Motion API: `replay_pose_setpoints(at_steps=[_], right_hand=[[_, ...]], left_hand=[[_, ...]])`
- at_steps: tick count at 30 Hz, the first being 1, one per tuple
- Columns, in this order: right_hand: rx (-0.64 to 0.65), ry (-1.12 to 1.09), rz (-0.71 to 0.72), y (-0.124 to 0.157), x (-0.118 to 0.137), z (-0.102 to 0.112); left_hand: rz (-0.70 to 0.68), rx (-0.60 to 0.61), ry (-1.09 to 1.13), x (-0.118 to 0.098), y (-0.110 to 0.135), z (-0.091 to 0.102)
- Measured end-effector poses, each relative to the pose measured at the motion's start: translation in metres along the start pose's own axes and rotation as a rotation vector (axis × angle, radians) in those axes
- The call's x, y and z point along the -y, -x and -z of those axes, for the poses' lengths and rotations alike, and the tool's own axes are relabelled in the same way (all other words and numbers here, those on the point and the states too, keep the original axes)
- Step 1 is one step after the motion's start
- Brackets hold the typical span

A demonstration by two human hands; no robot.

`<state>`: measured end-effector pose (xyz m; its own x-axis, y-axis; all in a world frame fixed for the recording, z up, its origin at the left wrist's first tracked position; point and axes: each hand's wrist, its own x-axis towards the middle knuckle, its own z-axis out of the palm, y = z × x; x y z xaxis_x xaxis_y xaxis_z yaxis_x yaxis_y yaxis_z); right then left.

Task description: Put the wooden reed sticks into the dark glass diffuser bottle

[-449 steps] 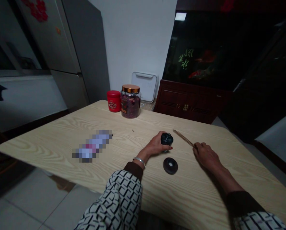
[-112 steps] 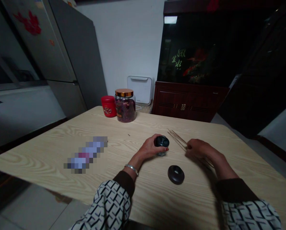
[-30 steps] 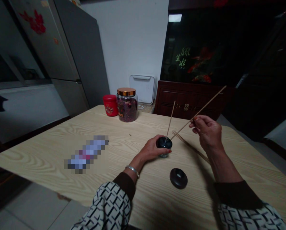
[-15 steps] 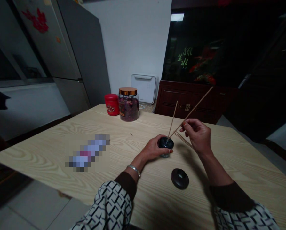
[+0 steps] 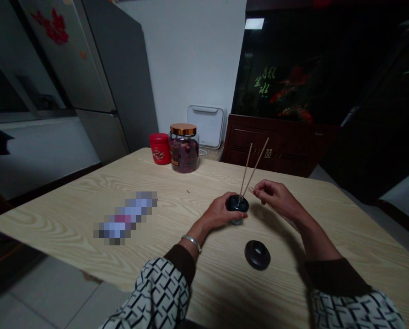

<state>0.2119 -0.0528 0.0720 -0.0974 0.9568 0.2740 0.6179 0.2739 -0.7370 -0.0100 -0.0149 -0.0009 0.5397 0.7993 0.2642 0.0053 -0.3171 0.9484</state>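
Observation:
My left hand [image 5: 221, 211] is wrapped around a small dark diffuser bottle [image 5: 238, 204] on the table, thumb in front and fingers behind. Two thin reed sticks [image 5: 249, 169] stand in the bottle's top, leaning right and spread apart. Just right of the bottle, my right hand [image 5: 272, 196] is closed in a pinch over some more loose reed sticks [image 5: 251, 189]. Their tips poke out past the fingertips, while the hand hides their middle. In front of the bottle lies a black ring-shaped collar [image 5: 257, 255] with a hole in its centre.
A blurred-out flat packet [image 5: 127, 219] lies on the wooden table [image 5: 70, 201] to the left. At the back stand a red canister [image 5: 160, 150] and a jar of dried flowers with a gold lid [image 5: 184, 148]. Beyond are a fridge [image 5: 122, 68] and a fish tank [image 5: 293, 68].
The stick that my right hand was guiding now stands in the bottle beside the first one. My right hand has let it go and dropped lower, onto the loose sticks.

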Motion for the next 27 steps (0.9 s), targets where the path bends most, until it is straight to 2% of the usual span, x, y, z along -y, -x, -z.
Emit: replay_pose_setpoints(at_steps=[2,5,9,12,16,27], right_hand=[[-0.033,0.144,-0.066,0.001,-0.016,0.015],[-0.036,0.474,-0.191,0.004,-0.04,0.031],[0.082,0.742,-0.381,0.009,-0.055,0.03],[0.139,0.804,-0.438,0.011,-0.06,0.024],[0.153,0.83,-0.439,0.012,-0.069,0.022],[0.144,0.801,-0.435,0.012,-0.082,0.022]], left_hand=[[0.012,0.007,0.014,-0.002,0.001,0.0],[0.026,0.001,0.007,-0.004,0.001,0.0],[0.024,-0.005,0.003,-0.004,0.002,0.001],[0.018,0.001,0.021,-0.001,0.001,0.0],[0.018,0.001,0.051,0.002,0.0,-0.001],[0.024,0.004,0.056,0.0,0.0,-0.001]])
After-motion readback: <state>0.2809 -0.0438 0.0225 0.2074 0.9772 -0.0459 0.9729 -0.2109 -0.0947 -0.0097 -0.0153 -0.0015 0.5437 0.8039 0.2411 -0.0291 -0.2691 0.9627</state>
